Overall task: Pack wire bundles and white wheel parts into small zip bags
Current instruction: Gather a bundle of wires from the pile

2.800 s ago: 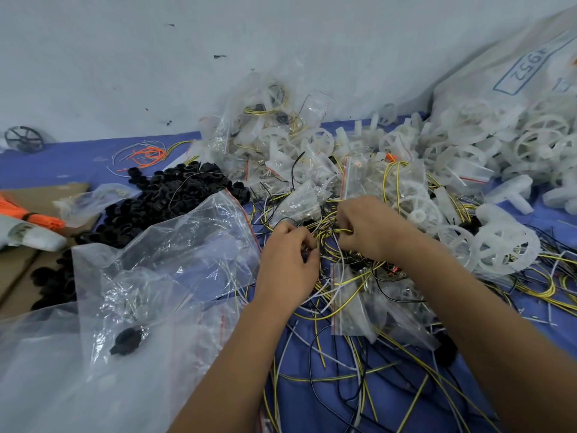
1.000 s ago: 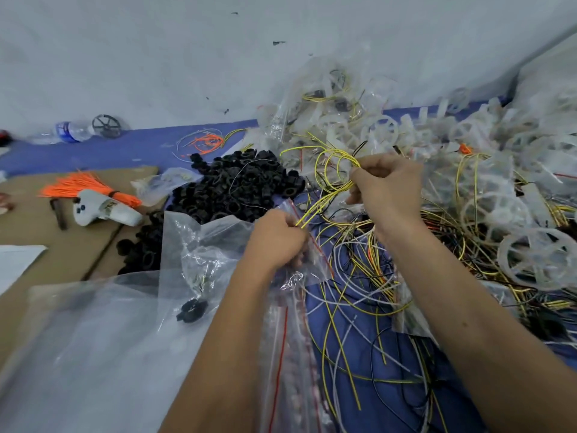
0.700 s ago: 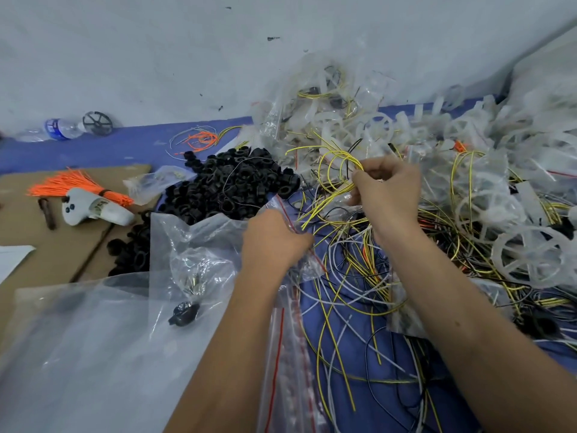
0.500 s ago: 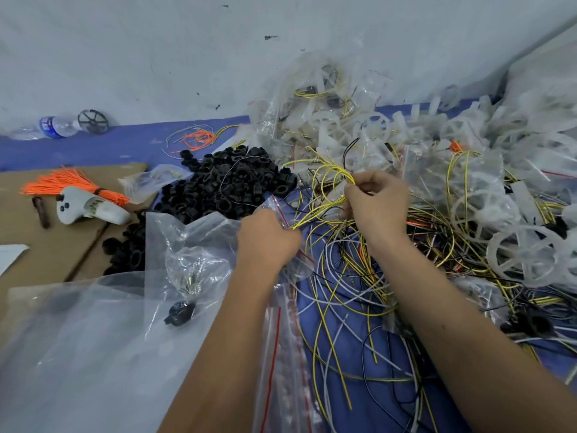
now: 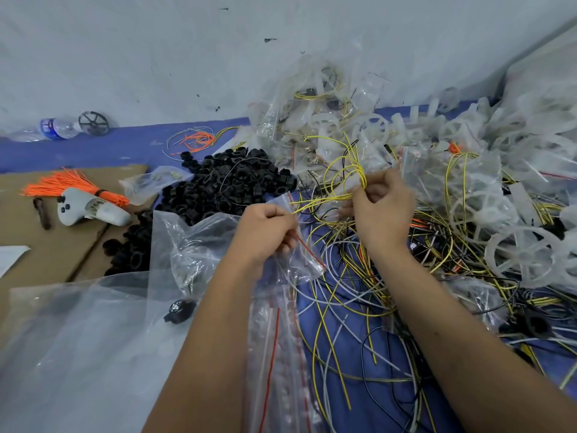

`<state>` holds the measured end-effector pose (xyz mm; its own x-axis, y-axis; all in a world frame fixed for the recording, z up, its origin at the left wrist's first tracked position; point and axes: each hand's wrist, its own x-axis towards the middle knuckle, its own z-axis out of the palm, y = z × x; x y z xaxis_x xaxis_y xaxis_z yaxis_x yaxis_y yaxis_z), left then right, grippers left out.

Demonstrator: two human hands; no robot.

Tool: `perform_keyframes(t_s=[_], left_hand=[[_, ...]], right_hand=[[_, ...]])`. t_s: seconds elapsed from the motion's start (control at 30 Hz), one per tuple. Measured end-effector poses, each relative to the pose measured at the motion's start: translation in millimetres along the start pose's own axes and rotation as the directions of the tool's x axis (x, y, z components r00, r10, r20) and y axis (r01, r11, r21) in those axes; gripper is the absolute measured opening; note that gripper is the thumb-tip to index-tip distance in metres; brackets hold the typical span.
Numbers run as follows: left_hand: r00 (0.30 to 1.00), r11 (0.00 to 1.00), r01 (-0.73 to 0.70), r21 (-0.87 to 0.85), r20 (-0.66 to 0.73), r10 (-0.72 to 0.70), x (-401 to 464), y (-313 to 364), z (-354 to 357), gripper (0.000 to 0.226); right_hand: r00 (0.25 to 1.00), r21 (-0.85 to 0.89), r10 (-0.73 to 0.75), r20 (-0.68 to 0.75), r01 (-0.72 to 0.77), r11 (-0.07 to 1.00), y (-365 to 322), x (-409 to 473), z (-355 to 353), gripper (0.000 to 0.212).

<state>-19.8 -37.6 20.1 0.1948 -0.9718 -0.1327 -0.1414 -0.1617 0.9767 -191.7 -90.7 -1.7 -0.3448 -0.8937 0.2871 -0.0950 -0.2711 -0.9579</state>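
My right hand (image 5: 379,210) pinches a looped bundle of yellow wires (image 5: 342,176), held up above the tangle. My left hand (image 5: 265,235) grips the free ends of that bundle together with the mouth of a small clear zip bag (image 5: 304,260) with a red seal line. Loose yellow, white and black wires (image 5: 352,310) lie across the blue cloth below both hands. White wheel parts (image 5: 524,254) are heaped at the right, some inside small bags. A stack of small zip bags (image 5: 278,354) lies under my left forearm.
A pile of black ring parts (image 5: 224,185) sits left of centre. A large clear plastic bag (image 5: 93,339) covers the lower left. On the cardboard (image 5: 25,232) lie an orange tie bundle (image 5: 71,187) and a white controller (image 5: 90,209). A water bottle (image 5: 53,128) lies by the wall.
My right hand lifted the yellow wire bundle out of the tangle and has drawn it slightly toward my left hand, which took hold of a small zip bag and the wire ends.
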Motion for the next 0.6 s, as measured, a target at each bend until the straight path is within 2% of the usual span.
perform_keyframes(t_s=[0.07,0.13,0.2,0.27,0.37,0.47,0.6], left_hand=[[0.999,0.998,-0.016,-0.053,-0.041,0.013,-0.4,1.0,0.2,0.026],[0.987,0.997,-0.053,-0.060,-0.152,0.043,1.3,0.0,1.6,0.024],[0.954,0.992,-0.116,-0.056,-0.284,0.095,4.2,-0.3,3.8,0.021],[0.916,0.984,-0.179,-0.022,-0.369,0.158,6.3,-0.5,5.5,0.020],[0.875,0.971,-0.235,0.040,-0.427,0.229,7.2,-1.0,6.5,0.019],[0.868,0.961,-0.265,0.073,-0.417,0.271,6.3,-1.3,9.6,0.016],[0.867,0.936,-0.344,0.074,-0.357,0.347,3.1,-0.3,14.9,0.026]], right_hand=[[0.994,-0.096,-0.108,-0.032,0.105,0.990,-2.6,-0.2,-2.2,0.016],[0.979,-0.124,-0.200,-0.028,0.196,0.973,-5.3,-1.2,-2.3,0.013],[0.958,-0.155,-0.285,-0.011,0.280,0.947,-7.4,-2.3,-0.7,0.015],[0.952,-0.156,-0.306,0.017,0.305,0.939,-9.0,-3.6,0.6,0.018],[0.967,-0.040,-0.242,0.084,0.246,0.968,-10.2,-5.4,1.6,0.024],[0.973,0.095,-0.110,0.205,0.092,0.991,-11.1,-6.5,5.8,0.020],[0.945,0.123,0.075,0.318,-0.119,0.985,-9.2,-10.7,16.3,0.015]])
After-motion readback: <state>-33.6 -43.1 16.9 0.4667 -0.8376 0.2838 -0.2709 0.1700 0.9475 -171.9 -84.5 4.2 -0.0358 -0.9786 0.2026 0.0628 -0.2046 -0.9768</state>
